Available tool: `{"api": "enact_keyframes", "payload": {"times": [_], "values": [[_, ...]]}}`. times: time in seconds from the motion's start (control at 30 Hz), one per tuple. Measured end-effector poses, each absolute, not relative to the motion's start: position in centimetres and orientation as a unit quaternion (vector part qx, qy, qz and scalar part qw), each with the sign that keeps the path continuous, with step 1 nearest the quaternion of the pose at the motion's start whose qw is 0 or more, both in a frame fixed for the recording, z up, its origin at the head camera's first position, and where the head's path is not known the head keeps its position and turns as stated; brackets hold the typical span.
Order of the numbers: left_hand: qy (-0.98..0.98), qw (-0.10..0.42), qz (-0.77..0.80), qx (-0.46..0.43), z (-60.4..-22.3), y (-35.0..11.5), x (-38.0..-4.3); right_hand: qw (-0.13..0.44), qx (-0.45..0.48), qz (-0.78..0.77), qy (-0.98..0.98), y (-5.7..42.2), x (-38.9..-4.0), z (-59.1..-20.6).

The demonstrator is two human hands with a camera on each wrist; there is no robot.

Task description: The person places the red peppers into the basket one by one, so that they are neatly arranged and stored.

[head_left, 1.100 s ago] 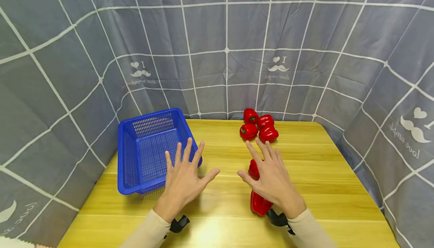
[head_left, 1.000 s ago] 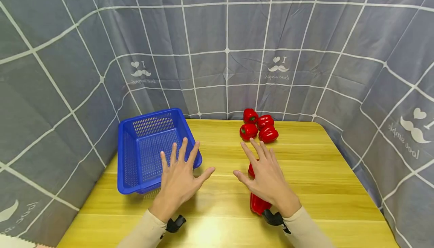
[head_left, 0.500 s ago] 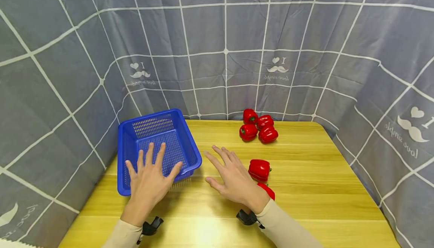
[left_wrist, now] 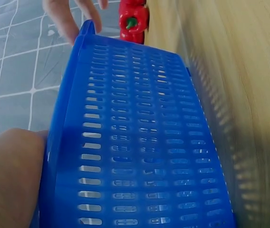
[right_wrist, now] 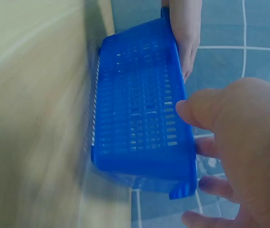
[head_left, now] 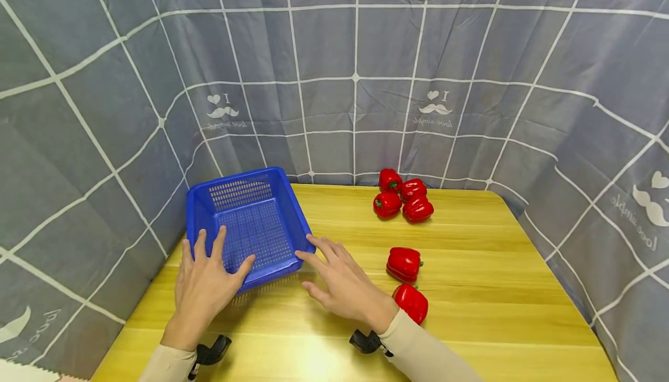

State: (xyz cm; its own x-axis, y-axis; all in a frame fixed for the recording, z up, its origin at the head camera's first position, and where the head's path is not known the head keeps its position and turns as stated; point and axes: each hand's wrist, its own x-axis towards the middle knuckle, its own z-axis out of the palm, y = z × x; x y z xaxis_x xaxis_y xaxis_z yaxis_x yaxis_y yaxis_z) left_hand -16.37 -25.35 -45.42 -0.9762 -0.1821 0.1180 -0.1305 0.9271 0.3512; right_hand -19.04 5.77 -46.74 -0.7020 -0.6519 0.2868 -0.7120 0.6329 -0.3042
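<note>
A blue plastic basket (head_left: 256, 234) with slotted walls sits at the left of the table. My left hand (head_left: 201, 283) is at its near left corner, fingers extended along the rim and thumb apart over the front edge. My right hand (head_left: 345, 289) reaches the near right corner, its fingers spread and the fingertips right at the rim. In the right wrist view the thumb of the right hand (right_wrist: 249, 133) overlaps the basket rim (right_wrist: 185, 123). The left wrist view shows the slotted outer wall (left_wrist: 139, 128) close up. Neither hand has its fingers curled round anything.
Two red bell peppers, one (head_left: 403, 263) behind the other (head_left: 411, 302), lie right of my right hand. Several more red peppers (head_left: 418, 209) are grouped at the back edge of the wooden table (head_left: 496, 289). A grey checked curtain (head_left: 324, 39) surrounds the table.
Both hands have moved left and come to the basket's near corners. The two nearer peppers, partly covered by my right hand before, now show. The basket stays in place.
</note>
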Motion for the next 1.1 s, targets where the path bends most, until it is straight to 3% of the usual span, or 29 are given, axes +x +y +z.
{"api": "enact_keyframes", "payload": {"times": [0.67,1.1], "values": [[-0.976,0.034,-0.213,0.041,-45.6,-22.2,-16.9,0.112,0.348,0.232,-0.901,10.1,-17.0,-47.0],[-0.960,0.011,-0.279,0.007,-46.1,-20.7,-18.0,0.085,0.351,0.259,-0.896,15.3,-16.6,-46.3]]}}
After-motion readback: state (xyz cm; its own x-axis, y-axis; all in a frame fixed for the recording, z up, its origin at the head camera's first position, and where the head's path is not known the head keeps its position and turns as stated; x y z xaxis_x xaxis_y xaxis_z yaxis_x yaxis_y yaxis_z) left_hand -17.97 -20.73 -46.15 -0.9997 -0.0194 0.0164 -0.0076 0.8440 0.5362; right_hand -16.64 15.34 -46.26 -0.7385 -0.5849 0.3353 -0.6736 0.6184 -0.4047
